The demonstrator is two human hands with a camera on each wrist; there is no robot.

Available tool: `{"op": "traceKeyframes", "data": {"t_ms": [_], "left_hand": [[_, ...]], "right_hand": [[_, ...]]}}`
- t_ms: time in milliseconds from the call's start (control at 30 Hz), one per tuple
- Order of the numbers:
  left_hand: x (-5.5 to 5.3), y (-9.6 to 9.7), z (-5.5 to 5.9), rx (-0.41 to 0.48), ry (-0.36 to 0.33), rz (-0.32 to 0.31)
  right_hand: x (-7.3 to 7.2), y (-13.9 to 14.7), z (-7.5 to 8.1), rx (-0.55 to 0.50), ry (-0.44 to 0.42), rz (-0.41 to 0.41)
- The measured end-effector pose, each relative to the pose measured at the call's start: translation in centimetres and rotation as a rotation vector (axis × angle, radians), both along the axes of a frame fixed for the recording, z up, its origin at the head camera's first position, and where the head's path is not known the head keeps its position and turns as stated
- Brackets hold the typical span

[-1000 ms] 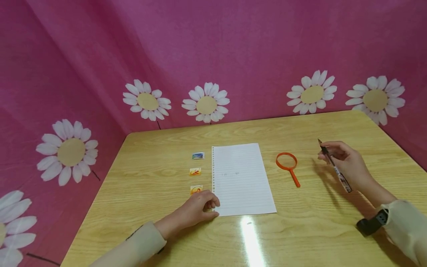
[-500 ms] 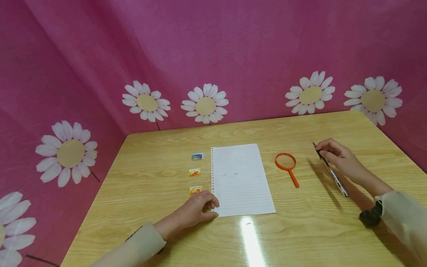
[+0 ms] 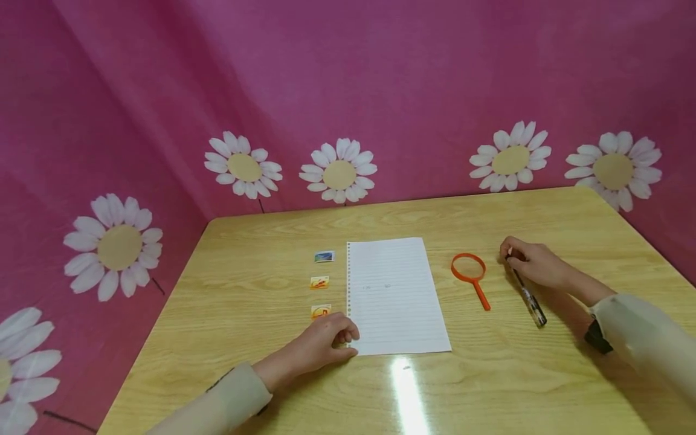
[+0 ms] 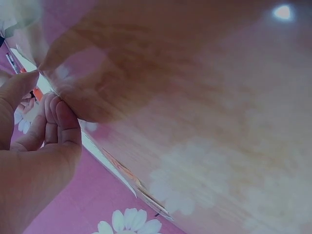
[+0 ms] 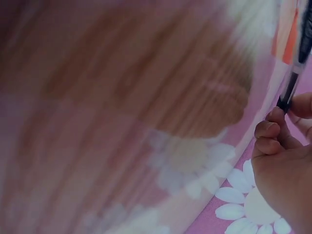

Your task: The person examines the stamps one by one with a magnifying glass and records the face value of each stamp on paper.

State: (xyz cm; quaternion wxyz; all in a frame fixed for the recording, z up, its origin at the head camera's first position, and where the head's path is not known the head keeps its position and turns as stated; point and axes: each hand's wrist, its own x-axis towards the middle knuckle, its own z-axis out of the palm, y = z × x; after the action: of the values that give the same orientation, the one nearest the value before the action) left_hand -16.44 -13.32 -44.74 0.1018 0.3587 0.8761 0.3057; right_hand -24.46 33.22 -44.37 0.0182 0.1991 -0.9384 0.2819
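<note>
Pen (image 3: 532,307), one, dark grip and patterned barrel: on the right side of the table, slanting from the right hand toward the near edge; whether its barrel touches the tabletop cannot be told. Right hand (image 3: 535,264): thumb and fingertips pinching the pen at its far, dark end, the other fingers bent in.

Magnifying glass (image 3: 474,280), orange: flat, between pen and paper, handle toward the near side. Lined paper sheet (image 3: 399,302), one, perforated along its left edge: flat, bearing two small marks too faint to read. Left hand (image 3: 322,339): at the sheet's near left corner, fingers loosely bent, thumb apart from them, gripping nothing.

Stamps, three, in a column left of the sheet: blue (image 3: 324,257) farthest, yellow-and-red (image 3: 319,283) in the middle, yellow-orange (image 3: 321,310) nearest, just beside the left hand.

Table (image 3: 261,260): wood-grained. Curtain (image 3: 348,72): magenta, daisy-printed, behind.
</note>
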Motion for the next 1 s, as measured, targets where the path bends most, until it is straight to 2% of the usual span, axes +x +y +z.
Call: {"op": "traceKeyframes", "data": {"t_ms": [267, 433, 533, 600, 700, 767, 867, 1000], "left_hand": [[-0.1, 0.1, 0.2, -0.013, 0.022, -0.009], [-0.2, 0.1, 0.7, 0.036, -0.031, 0.021], [-0.5, 0.0, 1.2, 0.086, -0.037, 0.069], [-1.0, -0.3, 1.6, 0.111, 0.016, 0.104], [-2.2, -0.8, 2.2, 0.143, 0.085, 0.188], [-3.2, -1.1, 2.4, 0.154, 0.117, 0.256], [-4.6, -1.7, 2.7, 0.154, 0.126, 0.359], [-6.2, -2.4, 2.6, 0.146, 0.135, 0.445]], "right_hand": [[-0.6, 0.0, -0.6, 0.094, -0.005, 0.04], [-0.7, 0.0, -0.9, 0.134, 0.083, 0.075], [-0.6, -0.2, -1.0, 0.12, 0.159, 0.089], [-0.5, -0.4, -0.9, 0.102, 0.21, 0.092], [-0.2, -0.7, -0.6, 0.086, 0.253, 0.077], [0.0, -0.9, -0.4, 0.081, 0.25, 0.059], [0.6, -1.5, 0.0, 0.078, 0.203, 0.03], [1.3, -2.4, 0.2, 0.055, 0.15, 0.015]]}}
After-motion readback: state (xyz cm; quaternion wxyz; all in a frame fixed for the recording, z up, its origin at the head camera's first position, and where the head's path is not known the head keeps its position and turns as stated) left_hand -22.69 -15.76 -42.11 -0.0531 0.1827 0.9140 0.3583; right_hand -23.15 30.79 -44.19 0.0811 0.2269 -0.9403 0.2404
